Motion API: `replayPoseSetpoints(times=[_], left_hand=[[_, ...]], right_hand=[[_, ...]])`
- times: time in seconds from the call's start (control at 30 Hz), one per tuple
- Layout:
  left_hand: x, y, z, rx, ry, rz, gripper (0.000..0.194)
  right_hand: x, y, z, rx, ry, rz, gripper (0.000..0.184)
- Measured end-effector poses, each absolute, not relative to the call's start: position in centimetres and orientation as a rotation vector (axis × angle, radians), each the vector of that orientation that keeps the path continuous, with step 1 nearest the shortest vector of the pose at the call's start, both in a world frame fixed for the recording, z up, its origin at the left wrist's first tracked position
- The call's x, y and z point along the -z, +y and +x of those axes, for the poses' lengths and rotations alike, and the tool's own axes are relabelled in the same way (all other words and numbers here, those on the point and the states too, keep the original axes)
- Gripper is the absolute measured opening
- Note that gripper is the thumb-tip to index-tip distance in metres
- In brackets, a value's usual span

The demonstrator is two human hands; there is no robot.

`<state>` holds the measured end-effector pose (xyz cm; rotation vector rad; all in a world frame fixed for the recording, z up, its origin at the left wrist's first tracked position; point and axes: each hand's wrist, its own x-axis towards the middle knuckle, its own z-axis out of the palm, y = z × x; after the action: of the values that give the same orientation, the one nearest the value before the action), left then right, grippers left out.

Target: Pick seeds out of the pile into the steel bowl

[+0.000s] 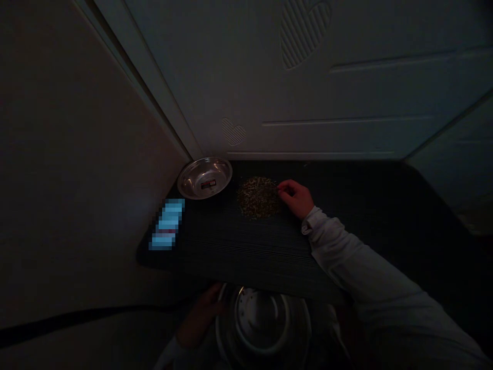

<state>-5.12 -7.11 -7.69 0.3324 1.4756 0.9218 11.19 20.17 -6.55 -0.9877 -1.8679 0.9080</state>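
A low pile of small mixed brown and pale seeds or grains (259, 198) lies spread on the dark tabletop (246, 241). At its right edge is my right hand (297, 198), thumb and forefinger pinched together; whatever they hold is too small to make out. Below the table's front edge, my left hand (204, 312) grips the left rim of a shiny metal bowl (264, 324). Dim light hides part of those fingers. The contents of this bowl are too dark to tell.
A shallow metal basin (206, 177) with a label inside stands at the table's back left. In front of it lies a lit, blurred-out phone-like screen (167, 224). A white panel with heart reliefs (308, 97) rises behind the table, and a wall (77, 154) bounds the left.
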Motion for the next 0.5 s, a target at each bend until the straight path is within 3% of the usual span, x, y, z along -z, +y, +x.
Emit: replayPoseSetpoints(times=[0.5], left_hand=[[7.6,-7.08,-4.99,-0.967,1.437,0.321,0.046]], right_hand=[[6.27,19.5,11.2,-0.879,-1.955,-0.943,0.011]])
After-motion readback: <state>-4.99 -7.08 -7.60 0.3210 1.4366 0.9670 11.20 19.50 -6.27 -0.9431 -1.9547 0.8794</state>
